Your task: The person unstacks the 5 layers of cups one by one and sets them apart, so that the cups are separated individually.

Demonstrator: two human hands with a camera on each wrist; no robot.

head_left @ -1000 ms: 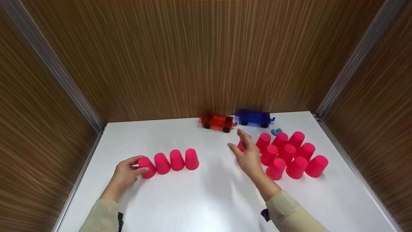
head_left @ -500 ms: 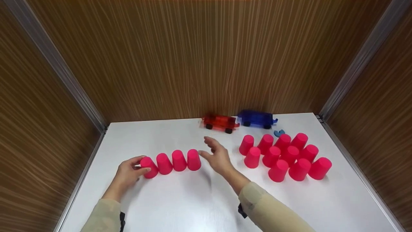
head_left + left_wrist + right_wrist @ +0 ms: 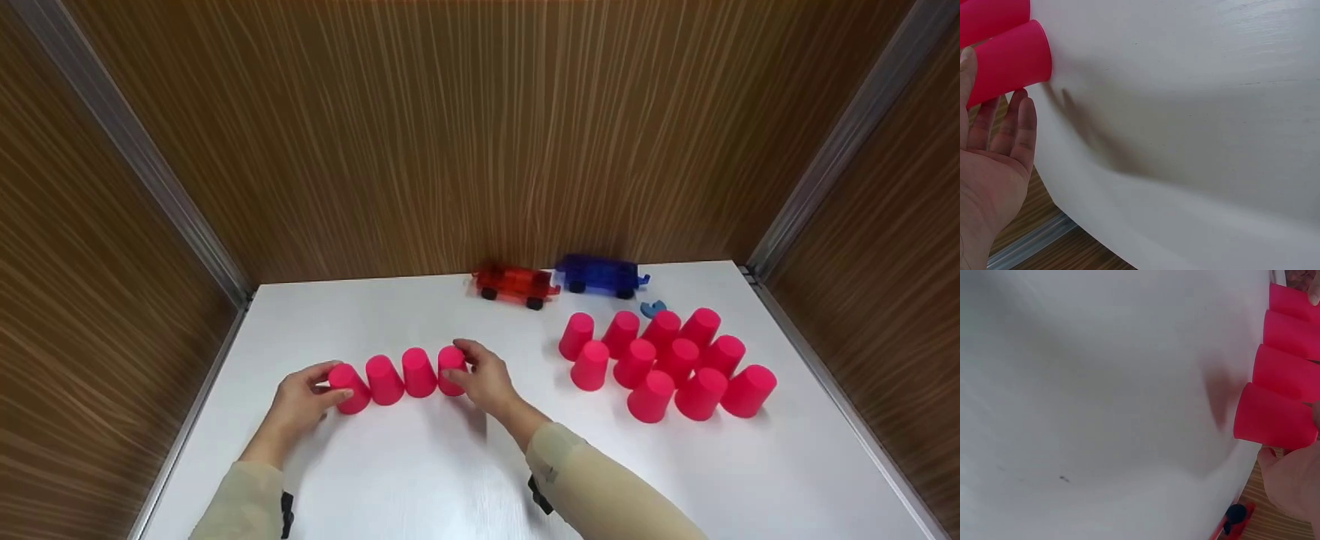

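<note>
Several bright pink cups stand upside down in a row on the white table, left of the middle. My left hand [image 3: 295,406] holds the leftmost pink cup [image 3: 352,394] between thumb and fingers; the left wrist view shows this cup [image 3: 1013,62] with the thumb on one side and fingers on the other. At the row's other end, my right hand [image 3: 489,381] pinches the rightmost pink cup [image 3: 451,361], thumb in front and fingers behind. Two more pink cups [image 3: 385,381] stand side by side between the hands. In the right wrist view, the rightmost cup [image 3: 1272,417] is nearest.
A cluster of several more upside-down pink cups [image 3: 679,361] stands on the right. Behind are a red toy wagon [image 3: 516,283], a blue toy wagon [image 3: 602,276] and a small light-blue curved piece [image 3: 652,308]. Wood-grain panels [image 3: 480,135] enclose the white table [image 3: 390,465].
My right hand has moved left from the cup cluster to the row and now grips its rightmost cup. The left hand has kept its hold on the leftmost cup.
</note>
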